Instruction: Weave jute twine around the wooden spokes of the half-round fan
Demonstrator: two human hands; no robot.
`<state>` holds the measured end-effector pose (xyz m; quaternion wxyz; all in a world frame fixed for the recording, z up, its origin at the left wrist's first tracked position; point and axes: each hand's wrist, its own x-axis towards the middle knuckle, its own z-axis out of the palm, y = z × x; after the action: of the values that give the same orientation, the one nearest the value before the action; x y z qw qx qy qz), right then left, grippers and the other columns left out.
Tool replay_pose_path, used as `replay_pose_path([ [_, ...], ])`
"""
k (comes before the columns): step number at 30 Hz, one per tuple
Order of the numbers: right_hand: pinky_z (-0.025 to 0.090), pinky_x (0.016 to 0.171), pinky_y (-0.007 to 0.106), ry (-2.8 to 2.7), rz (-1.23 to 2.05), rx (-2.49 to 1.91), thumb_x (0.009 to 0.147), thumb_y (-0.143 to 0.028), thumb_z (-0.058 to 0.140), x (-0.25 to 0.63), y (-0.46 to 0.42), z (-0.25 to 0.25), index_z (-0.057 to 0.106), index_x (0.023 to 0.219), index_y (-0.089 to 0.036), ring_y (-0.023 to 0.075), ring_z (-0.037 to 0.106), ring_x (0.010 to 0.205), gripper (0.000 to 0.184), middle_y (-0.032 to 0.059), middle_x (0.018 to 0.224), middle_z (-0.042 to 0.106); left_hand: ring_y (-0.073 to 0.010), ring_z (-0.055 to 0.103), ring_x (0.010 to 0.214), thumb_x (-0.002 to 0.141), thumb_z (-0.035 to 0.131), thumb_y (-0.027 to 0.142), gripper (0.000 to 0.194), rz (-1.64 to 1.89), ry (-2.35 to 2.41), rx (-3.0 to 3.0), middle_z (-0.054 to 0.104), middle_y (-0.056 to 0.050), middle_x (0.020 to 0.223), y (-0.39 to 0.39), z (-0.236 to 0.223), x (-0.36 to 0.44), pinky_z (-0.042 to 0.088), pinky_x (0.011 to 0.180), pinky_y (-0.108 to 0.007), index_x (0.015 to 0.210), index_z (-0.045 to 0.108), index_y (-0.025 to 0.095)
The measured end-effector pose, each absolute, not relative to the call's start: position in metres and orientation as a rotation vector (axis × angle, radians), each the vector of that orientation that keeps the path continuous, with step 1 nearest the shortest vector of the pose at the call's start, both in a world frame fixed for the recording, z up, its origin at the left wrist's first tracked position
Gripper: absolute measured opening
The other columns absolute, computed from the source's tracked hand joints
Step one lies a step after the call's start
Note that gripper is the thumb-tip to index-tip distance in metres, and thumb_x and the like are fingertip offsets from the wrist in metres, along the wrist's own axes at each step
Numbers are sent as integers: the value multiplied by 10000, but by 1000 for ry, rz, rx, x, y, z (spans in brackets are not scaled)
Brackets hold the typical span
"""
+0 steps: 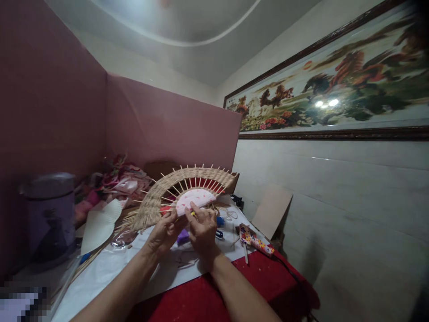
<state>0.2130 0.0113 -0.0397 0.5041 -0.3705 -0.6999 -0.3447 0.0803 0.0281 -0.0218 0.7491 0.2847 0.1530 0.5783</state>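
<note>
A half-round fan [182,178] with a woven straw band and thin wooden ribs is held up over the table. At its base sits a half-circle of white cloth [194,200] with pink spots. My left hand [164,232] grips the lower left corner of that base between thumb and fingers. My right hand [203,226] is closed at the base's lower right, with fingertips resting on the spotted cloth. What lies under the right palm is hidden.
A flower-patterned glue gun [256,240] with a cord lies right on the red cloth [187,297]. White paper [107,273] covers part of the table. Left stand a purple canister [51,219], a white pleated fan [100,228] and heaped pink fabric [122,181]. A board [272,210] leans by the wall.
</note>
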Motion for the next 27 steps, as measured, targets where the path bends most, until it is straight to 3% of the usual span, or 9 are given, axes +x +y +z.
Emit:
replay_pose_path([
  [3, 419, 741, 323, -1366, -415, -989, 856, -279, 514, 213, 20, -41, 586, 963, -172, 176, 544, 799, 168, 77, 935, 597, -200, 696, 770, 815, 509, 22, 181, 1321, 385, 589, 720, -104, 857, 42, -21, 57, 578, 718, -309, 907, 640, 106],
  [5, 438, 654, 294, -1135, -91, -1030, 794, -430, 595, 216, 27, -41, 543, 858, -165, 152, 517, 679, 278, 39, 808, 557, -196, 698, 736, 819, 476, 3, 201, 1361, 398, 572, 719, -94, 806, 48, -21, 44, 588, 694, -306, 896, 631, 105],
  [7, 446, 581, 277, -1056, 268, -989, 724, -537, 631, 219, 34, -41, 527, 870, -162, 142, 513, 633, 415, 23, 771, 548, -213, 700, 754, 819, 462, 2, 213, 1375, 396, 568, 718, -106, 805, 51, -20, 36, 592, 701, -321, 916, 627, 96],
  [11, 380, 447, 211, -1150, 831, -707, 730, -551, 630, 217, 37, -42, 546, 915, -170, 104, 498, 550, 432, -4, 728, 553, -232, 699, 793, 803, 477, -1, 244, 1341, 394, 576, 717, -130, 839, 48, -19, 38, 588, 739, -337, 979, 624, 82],
  [16, 299, 395, 192, -1093, 949, -590, 720, -495, 684, 208, 30, -40, 561, 703, -152, 60, 412, 401, 365, -34, 508, 538, -253, 694, 825, 775, 524, -2, 300, 1258, 400, 608, 714, -165, 890, 38, -20, 50, 572, 789, -363, 1053, 622, 53],
  [22, 416, 452, 203, -917, 1186, -448, 649, -408, 775, 206, 25, -36, 613, 718, -148, 92, 538, 472, 314, -8, 555, 617, -231, 690, 812, 746, 563, -13, 182, 1235, 394, 652, 719, -148, 859, 36, -22, 51, 555, 832, -347, 879, 669, 49],
  [27, 452, 454, 209, -844, 1261, -412, 591, -367, 819, 205, 25, -34, 628, 755, -152, 103, 568, 484, 331, -7, 598, 643, -207, 688, 789, 767, 559, 7, 160, 1232, 389, 694, 721, -122, 858, 35, -20, 51, 552, 809, -339, 863, 667, 75],
])
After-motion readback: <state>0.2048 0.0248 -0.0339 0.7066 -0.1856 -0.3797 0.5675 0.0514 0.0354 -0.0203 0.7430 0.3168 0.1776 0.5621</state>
